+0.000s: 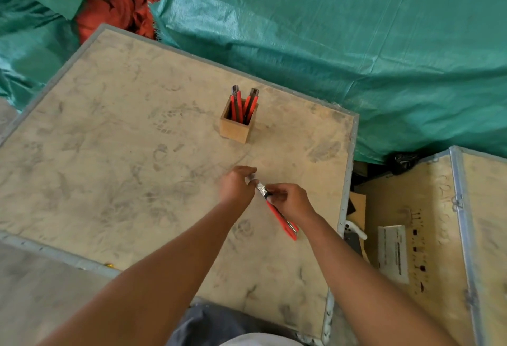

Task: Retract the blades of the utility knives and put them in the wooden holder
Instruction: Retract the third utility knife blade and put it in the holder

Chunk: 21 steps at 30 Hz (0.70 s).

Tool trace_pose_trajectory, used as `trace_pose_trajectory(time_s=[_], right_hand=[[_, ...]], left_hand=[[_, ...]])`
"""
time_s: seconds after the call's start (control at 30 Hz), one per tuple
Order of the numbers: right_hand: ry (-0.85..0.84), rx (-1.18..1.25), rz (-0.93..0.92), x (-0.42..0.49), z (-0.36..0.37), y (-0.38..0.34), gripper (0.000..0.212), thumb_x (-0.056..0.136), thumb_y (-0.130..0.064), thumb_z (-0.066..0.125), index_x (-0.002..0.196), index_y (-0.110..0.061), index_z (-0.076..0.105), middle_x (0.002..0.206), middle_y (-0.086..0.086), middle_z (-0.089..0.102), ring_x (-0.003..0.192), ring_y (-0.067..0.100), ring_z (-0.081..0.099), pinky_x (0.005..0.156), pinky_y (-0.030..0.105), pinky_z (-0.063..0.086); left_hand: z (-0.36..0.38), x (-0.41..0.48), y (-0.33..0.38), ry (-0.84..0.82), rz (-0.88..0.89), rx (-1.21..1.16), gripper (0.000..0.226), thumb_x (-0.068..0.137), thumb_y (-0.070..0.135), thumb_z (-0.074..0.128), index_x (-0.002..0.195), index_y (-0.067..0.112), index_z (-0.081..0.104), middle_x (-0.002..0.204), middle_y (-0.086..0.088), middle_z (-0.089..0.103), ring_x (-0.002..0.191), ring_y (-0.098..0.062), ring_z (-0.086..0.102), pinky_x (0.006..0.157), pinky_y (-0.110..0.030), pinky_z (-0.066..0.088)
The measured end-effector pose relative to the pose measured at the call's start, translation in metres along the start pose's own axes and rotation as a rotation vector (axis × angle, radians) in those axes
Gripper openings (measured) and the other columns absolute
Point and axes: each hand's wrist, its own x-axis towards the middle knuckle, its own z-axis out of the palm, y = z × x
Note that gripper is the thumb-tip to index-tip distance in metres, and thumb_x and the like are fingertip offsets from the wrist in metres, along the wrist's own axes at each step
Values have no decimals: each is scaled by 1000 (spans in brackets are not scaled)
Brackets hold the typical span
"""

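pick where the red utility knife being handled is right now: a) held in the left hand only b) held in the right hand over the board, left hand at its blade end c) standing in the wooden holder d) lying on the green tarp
b: the right hand grips the red utility knife above the plywood board, with the left hand at its metal tip; the wooden holder stands farther away holding other knives.

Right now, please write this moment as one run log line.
right hand: holds red knife | left hand: at blade end | holder: knives inside | blade state: unclear
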Motion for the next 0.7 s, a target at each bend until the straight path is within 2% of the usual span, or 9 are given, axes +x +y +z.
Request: trace_pose_trajectory(time_s=[0.07,0.17,0.27,0.37,0.4,0.5,0.7], right_hand=[[-16,-45,-34,0,2,3,30,86,-7,74,114,-16,79,109,3,79,94,14,72,73,-3,42],[-15,-76,-68,-3,3,6,29,84,-6,74,110,-17,80,98,0,79,85,11,68,70,0,42],[-8,-69,-99,-5,2,8,27,83,-3,74,107,-14,81,102,4,80,86,10,69,75,1,45],[-10,-60,-101,-4,0,8,26,83,-2,74,106,-11,80,104,7,80,91,17,73,84,18,54],[-8,-55,-91,-4,0,8,26,82,-1,74,105,-11,80,103,8,80,90,16,73,84,17,54],[-6,-43,-62,-5,1,10,26,81,3,75,104,-8,79,102,8,80,84,11,68,73,-2,45],[-16,17,-28,-15,2,13,26,81,-2,80,106,-10,78,104,5,78,86,11,69,71,-3,46]], left_hand=[[12,0,-9,-6,1,46,29,85,13,69,114,19,73,123,1,66,114,-22,59,94,-28,47],[22,-2,-16,13,32,185,24,87,22,69,111,22,74,131,5,62,120,-27,50,97,-38,46],[27,-4,-15,-1,48,320,22,91,30,64,111,28,74,139,13,55,124,-25,45,96,-41,43],[29,-6,-14,-1,80,364,23,91,32,64,113,31,73,142,15,53,125,-25,44,94,-41,41],[29,-6,-15,-6,88,372,23,91,32,65,113,32,73,144,14,52,125,-25,45,94,-43,42],[28,-8,-17,-12,110,377,23,89,31,67,111,36,73,150,8,46,124,-27,45,93,-47,44],[22,-9,-13,-21,127,241,33,82,23,76,112,35,72,150,-7,46,127,-33,46,98,-53,44]])
